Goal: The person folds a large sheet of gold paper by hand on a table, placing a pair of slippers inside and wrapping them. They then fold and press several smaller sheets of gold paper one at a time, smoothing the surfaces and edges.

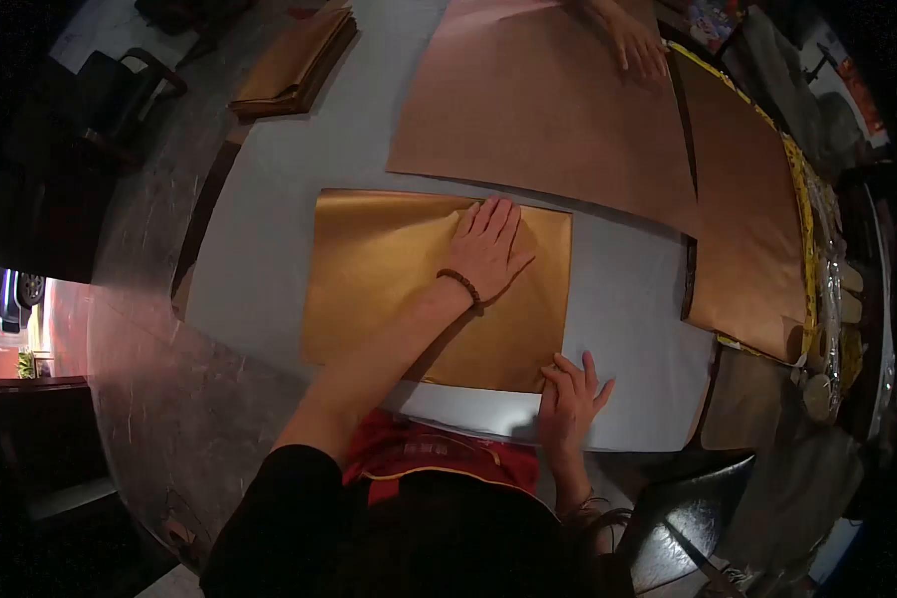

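Note:
A gold paper sheet (369, 269) lies on the grey-white tabletop in front of me, slightly rippled near its top left. My left hand (485, 246) is pressed flat on its upper right part, fingers together and stretched out, thumb apart. A dark beaded bracelet (460, 287) circles that wrist. At the sheet's lower right corner is my right hand (566, 397), thumb and forefinger pinched at the edge while its other fingers stick up and out. A pale strip (468, 409) shows along the near edge, below the gold.
A large brown sheet (538, 110) lies beyond, with another person's hand (633, 45) on it. Folded brown sheets (294, 65) are piled at the far left. More brown sheets (747, 199) edged with yellow tape lie right. A black chair (688, 508) stands near right.

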`<state>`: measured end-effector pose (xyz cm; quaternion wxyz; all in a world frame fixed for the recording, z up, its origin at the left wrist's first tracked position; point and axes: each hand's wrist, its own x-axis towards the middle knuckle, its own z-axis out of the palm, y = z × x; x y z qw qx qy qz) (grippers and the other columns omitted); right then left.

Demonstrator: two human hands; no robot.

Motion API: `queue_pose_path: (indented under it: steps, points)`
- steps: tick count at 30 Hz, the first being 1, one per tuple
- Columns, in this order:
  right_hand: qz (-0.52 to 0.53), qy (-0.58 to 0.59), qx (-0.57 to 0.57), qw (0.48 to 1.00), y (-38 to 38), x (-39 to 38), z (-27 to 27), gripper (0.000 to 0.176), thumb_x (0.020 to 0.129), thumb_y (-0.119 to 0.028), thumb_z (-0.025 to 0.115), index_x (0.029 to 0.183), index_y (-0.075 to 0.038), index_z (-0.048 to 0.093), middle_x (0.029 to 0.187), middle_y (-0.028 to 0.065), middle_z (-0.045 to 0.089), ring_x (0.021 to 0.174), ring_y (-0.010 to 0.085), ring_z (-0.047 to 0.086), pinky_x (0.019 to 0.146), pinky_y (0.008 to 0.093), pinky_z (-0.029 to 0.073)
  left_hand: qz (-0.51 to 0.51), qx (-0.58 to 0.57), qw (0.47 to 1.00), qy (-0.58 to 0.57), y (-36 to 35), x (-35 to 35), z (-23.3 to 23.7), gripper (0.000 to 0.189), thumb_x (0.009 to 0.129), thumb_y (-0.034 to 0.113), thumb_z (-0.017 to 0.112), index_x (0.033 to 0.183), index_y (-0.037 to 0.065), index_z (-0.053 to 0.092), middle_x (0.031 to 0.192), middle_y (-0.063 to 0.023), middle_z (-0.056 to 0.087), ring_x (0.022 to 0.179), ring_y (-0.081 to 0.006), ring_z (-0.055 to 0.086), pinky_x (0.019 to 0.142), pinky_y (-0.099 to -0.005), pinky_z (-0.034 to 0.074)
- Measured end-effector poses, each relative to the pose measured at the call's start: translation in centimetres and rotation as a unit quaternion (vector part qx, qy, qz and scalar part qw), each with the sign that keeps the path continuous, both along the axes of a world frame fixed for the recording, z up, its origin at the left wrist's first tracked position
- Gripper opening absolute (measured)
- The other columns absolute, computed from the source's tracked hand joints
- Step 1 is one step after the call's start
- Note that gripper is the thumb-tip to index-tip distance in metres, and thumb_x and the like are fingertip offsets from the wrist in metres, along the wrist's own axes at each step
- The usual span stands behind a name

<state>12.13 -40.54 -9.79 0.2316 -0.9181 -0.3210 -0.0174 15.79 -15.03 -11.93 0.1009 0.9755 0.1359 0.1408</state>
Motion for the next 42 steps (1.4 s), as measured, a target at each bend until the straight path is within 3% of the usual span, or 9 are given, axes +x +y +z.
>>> queue_pose_path:
  steps: [3, 7, 10, 13, 17, 23, 30, 34, 42]
  points:
    - [0.022, -0.016, -0.037, 0.999, 2.1, 1.6, 1.5, 0.016, 0.085, -0.008, 0.058, 0.098, -0.014, 0.064, 0.116, 0.0003, 0.059, 0.128, 0.0312, 0.042, 0.107, 0.0659, 0.010, -0.003, 0.006, 1.000, -0.002, 0.0, 0.1, -0.1, 0.069, 0.093, 0.048, 0.044, 0.140, -0.001, 0.035, 0.147, -0.0163, 0.033, 0.139, -0.0303, 0.025, 0.114, -0.0430, 0.018]
    - [0.167, 0.030, 0.161, 0.972, 11.0, 7.5, 2.3, 0.031, 0.090, -0.013, 0.054, 0.120, -0.005, 0.054, 0.119, 0.0133, 0.054, 0.121, 0.0373, 0.043, 0.109, 0.0517, 0.023, -0.008, -0.009, 0.998, 0.056, 0.0, -0.1, 0.4, 0.065, 0.095, 0.041, 0.037, 0.144, 0.000, 0.028, 0.150, -0.0169, 0.027, 0.142, -0.0299, 0.018, 0.116, -0.0426, 0.012]
    - [0.207, 0.102, 0.201, 0.952, 16.4, 10.7, 2.3, 0.037, 0.095, -0.021, 0.048, 0.125, -0.001, 0.049, 0.121, 0.0168, 0.052, 0.119, 0.0370, 0.045, 0.108, 0.0475, 0.024, -0.007, 0.010, 0.997, 0.070, 0.0, -0.4, 1.0, 0.061, 0.094, 0.035, 0.034, 0.144, 0.000, 0.028, 0.151, -0.0181, 0.026, 0.142, -0.0310, 0.017, 0.116, -0.0427, 0.009]
    - [0.199, 0.117, 0.152, 0.961, 18.0, 12.3, 0.1, 0.050, 0.100, -0.037, 0.035, 0.132, -0.001, 0.044, 0.133, 0.0164, 0.048, 0.124, 0.0305, 0.044, 0.112, 0.0458, 0.016, 0.004, 0.038, 0.998, 0.048, 0.1, 0.1, -0.2, 0.058, 0.094, 0.030, 0.032, 0.144, 0.000, 0.030, 0.151, -0.0188, 0.026, 0.142, -0.0322, 0.017, 0.117, -0.0434, 0.008]
    - [0.193, 0.167, 0.180, 0.950, 17.7, 12.5, -0.8, 0.055, 0.100, -0.040, 0.029, 0.140, -0.003, 0.038, 0.141, 0.0146, 0.043, 0.131, 0.0276, 0.039, 0.115, 0.0445, 0.007, 0.014, 0.076, 0.995, 0.065, -0.1, -0.3, -0.4, 0.059, 0.092, 0.031, 0.036, 0.142, 0.001, 0.035, 0.151, -0.0181, 0.026, 0.142, -0.0315, 0.018, 0.116, -0.0438, 0.010]
    - [0.209, 0.118, 0.100, 0.966, 17.8, 12.1, -0.4, 0.056, 0.100, -0.043, 0.025, 0.143, -0.009, 0.036, 0.146, 0.0147, 0.037, 0.138, 0.0307, 0.028, 0.115, 0.0475, 0.006, 0.090, 0.011, 0.994, 0.063, 1.6, -2.0, 0.3, 0.072, 0.095, 0.051, 0.030, 0.144, -0.002, 0.028, 0.151, -0.0181, 0.025, 0.143, -0.0305, 0.016, 0.116, -0.0426, 0.008]
    - [0.204, -0.075, -0.104, 0.971, 18.2, 11.3, -0.6, 0.056, 0.096, -0.051, 0.034, 0.143, -0.020, 0.040, 0.153, 0.0146, 0.025, 0.141, 0.0338, 0.018, 0.115, 0.0502, 0.006, 0.198, -0.008, 0.979, 0.054, 6.4, -6.2, 0.4, 0.083, 0.092, 0.060, 0.035, 0.145, -0.002, 0.023, 0.153, -0.0184, 0.021, 0.143, -0.0295, 0.013, 0.116, -0.0452, 0.007]
    - [0.187, -0.046, -0.119, 0.974, 18.4, 11.2, -0.3, 0.062, 0.093, -0.057, 0.037, 0.142, -0.020, 0.041, 0.154, 0.0152, 0.021, 0.143, 0.0328, 0.014, 0.115, 0.0504, 0.005, 0.260, -0.043, 0.963, 0.059, 9.4, -8.6, 0.9, 0.084, 0.090, 0.060, 0.037, 0.146, 0.000, 0.022, 0.154, -0.0178, 0.018, 0.144, -0.0281, 0.010, 0.116, -0.0458, 0.004]
    - [0.195, -0.064, -0.114, 0.972, 18.2, 10.7, 0.5, 0.067, 0.087, -0.059, 0.048, 0.142, -0.021, 0.041, 0.153, 0.0160, 0.024, 0.142, 0.0336, 0.017, 0.115, 0.0503, 0.006, 0.386, -0.051, 0.916, 0.101, 12.4, -11.7, 2.5, 0.083, 0.090, 0.059, 0.040, 0.145, -0.001, 0.024, 0.153, -0.0227, 0.018, 0.144, -0.0352, 0.007, 0.108, -0.0632, -0.002]
